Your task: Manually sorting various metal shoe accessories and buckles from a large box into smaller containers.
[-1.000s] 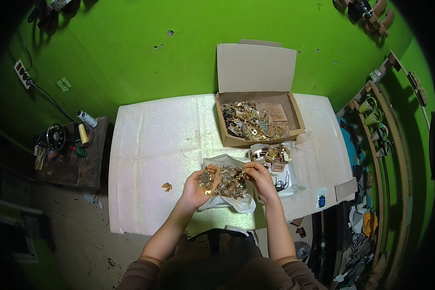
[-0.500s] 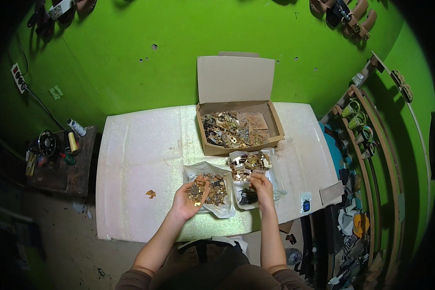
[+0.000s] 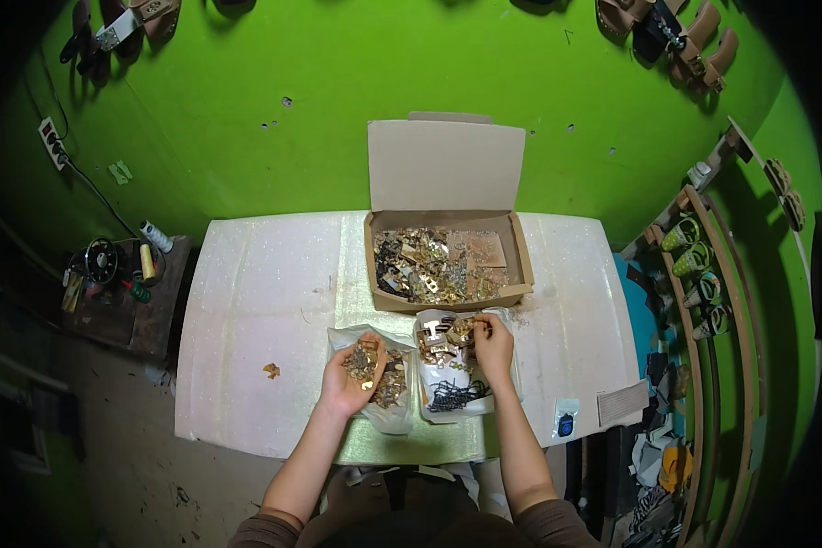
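Note:
My left hand [image 3: 342,385] is cupped palm up, holding a heap of small metal pieces [image 3: 362,360] in gold and silver tones. It sits over the left side of a white plastic-lined tray [image 3: 388,423] filled with similar mixed pieces [image 3: 394,380]. My right hand [image 3: 494,349] hangs over a second lined tray [image 3: 426,404], fingertips pinched together beside gold-coloured metal fittings [image 3: 441,354]; whatever lies between them is too small to make out. Black cord-like strands [image 3: 457,395] lie in that tray's near part.
Behind the trays stands an open cardboard box [image 3: 447,169] full of mixed metal fittings. A small brownish scrap [image 3: 271,371] lies on the left of the white table [image 3: 247,301]. Toward the right are a small clear packet [image 3: 566,417] and a card [image 3: 622,403]. Sandals [image 3: 694,258] hang on a wooden rack.
My right hand has moved away from me to the gold fittings at the far part of its tray, uncovering the black strands. My left hand stays cupped round its pieces. The whole view has shifted slightly.

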Motion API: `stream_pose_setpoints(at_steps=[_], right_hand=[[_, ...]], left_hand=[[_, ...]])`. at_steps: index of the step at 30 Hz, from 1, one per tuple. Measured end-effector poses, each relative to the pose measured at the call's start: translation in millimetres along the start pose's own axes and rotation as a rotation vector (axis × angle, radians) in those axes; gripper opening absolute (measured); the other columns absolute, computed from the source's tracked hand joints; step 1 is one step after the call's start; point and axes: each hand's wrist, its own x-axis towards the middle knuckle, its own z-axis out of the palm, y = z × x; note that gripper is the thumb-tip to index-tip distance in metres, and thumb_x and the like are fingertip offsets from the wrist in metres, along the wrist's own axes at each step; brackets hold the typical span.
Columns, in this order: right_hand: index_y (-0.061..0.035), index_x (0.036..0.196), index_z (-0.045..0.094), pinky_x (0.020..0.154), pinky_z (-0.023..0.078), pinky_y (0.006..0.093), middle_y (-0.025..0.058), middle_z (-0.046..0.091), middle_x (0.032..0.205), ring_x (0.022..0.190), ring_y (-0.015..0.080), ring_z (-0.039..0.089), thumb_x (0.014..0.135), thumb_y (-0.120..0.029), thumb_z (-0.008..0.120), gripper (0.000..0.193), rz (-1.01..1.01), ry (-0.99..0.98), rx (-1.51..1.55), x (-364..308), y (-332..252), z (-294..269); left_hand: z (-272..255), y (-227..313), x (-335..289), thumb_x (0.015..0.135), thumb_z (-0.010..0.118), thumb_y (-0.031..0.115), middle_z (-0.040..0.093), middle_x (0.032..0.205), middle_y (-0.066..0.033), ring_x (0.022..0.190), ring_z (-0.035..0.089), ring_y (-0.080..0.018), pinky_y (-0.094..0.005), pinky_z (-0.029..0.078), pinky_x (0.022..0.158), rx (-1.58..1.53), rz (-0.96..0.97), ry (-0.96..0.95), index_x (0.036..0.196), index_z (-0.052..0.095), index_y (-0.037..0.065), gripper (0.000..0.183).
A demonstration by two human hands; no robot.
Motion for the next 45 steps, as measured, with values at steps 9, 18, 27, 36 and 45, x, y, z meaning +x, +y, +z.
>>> stream_pose_setpoints(at_steps=[9, 18, 27, 36, 45], right_hand=[[-0.004, 0.083, 0.06, 0.052, 0.042, 0.0332, 0.0127, 0.058, 0.064, 0.054, 0.0239, 0.055, 0.076, -0.014, 0.056, 0.013, -0.132, -0.097, -0.085, 19.0, 4.6, -3.8], [-0.0039, 0.077, 0.057, 0.056, 0.043, 0.0354, 0.0111, 0.056, 0.067, 0.06, 0.0277, 0.055, 0.076, -0.013, 0.057, 0.009, -0.338, -0.166, -0.162, 22.5, 19.5, -6.6], [-0.0042, 0.088, 0.057, 0.059, 0.044, 0.0331, 0.0115, 0.056, 0.081, 0.064, 0.0242, 0.055, 0.081, -0.016, 0.052, 0.015, -0.238, -0.264, 0.048, -9.3, -23.2, -12.9], [-0.0059, 0.091, 0.06, 0.066, 0.045, 0.0338, 0.0112, 0.057, 0.083, 0.074, 0.0269, 0.056, 0.081, -0.021, 0.052, 0.02, -0.42, -0.692, 0.046, -41.8, -91.1, 11.9], [-0.0063, 0.082, 0.06, 0.064, 0.046, 0.04, 0.0142, 0.061, 0.078, 0.071, 0.0318, 0.058, 0.078, -0.025, 0.053, 0.02, -0.347, -0.79, -0.167, -53.3, -126.1, 46.7]], left_hand=[[2.0, -39.3, 9.9, 0.086, 0.036, 0.011, 0.051, 0.112, -0.012, 0.108, 0.047, -0.0241, -0.0366, 0.04, 0.092, -0.043, 0.123, 0.006, 0.111, 0.047, 0.002, 0.028], [-1.6, -61.6, 3.4, 0.085, 0.038, 0.011, 0.052, 0.11, -0.0128, 0.107, 0.047, -0.0248, -0.0369, 0.039, 0.093, -0.127, 0.177, 0.014, 0.109, 0.048, 0.001, 0.028], [-0.4, -62.6, -8.5, 0.085, 0.037, 0.012, 0.049, 0.117, -0.0127, 0.112, 0.044, -0.0236, -0.036, 0.036, 0.094, -0.108, 0.098, -0.04, 0.114, 0.046, 0.001, 0.032], [-14.0, -35.6, -16.8, 0.087, 0.036, 0.016, 0.055, 0.103, -0.011, 0.096, 0.054, -0.0222, -0.0369, 0.044, 0.086, 0.027, 0.036, 0.046, 0.109, 0.047, 0.003, 0.028], [-32.1, 4.2, -26.3, 0.087, 0.037, 0.018, 0.057, 0.098, -0.0098, 0.091, 0.055, -0.0203, -0.0349, 0.044, 0.085, 0.098, -0.013, 0.045, 0.104, 0.05, 0.004, 0.026]])
